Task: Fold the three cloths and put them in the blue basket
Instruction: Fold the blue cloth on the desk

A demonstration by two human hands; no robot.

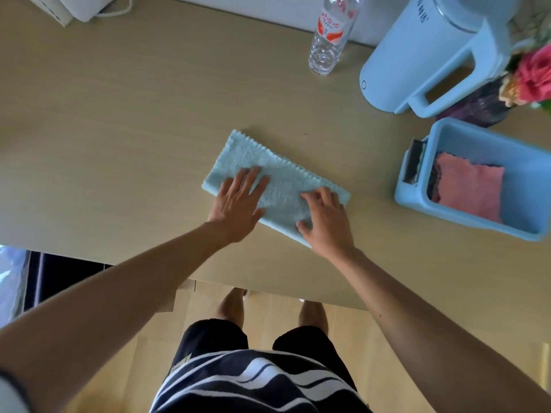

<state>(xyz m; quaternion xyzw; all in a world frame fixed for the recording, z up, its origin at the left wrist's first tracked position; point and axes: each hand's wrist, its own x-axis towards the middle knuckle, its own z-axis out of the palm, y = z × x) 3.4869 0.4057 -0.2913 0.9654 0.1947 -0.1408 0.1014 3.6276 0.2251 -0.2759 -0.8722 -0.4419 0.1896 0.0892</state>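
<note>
A light blue cloth (pixel 268 165) lies on the wooden table as a long folded strip, slanting from far left to near right. My left hand (pixel 238 201) rests flat on its left half, fingers spread. My right hand (pixel 325 219) is on the right end, fingers curled over the top and thumb at the near edge, gripping the fabric. The blue basket (pixel 465 217) stands at the right. Inside it lies a folded pink cloth (pixel 471 189) on top of a dark cloth (pixel 433 183) that shows only at the left edge.
A pale blue kettle (pixel 417 55) stands behind the basket, with a flower vase (pixel 530 76) to its right. A clear water bottle (pixel 328 40) stands at the back centre and a white object (pixel 83 7) at the back left. The table's near edge (pixel 268 281) runs just below my hands.
</note>
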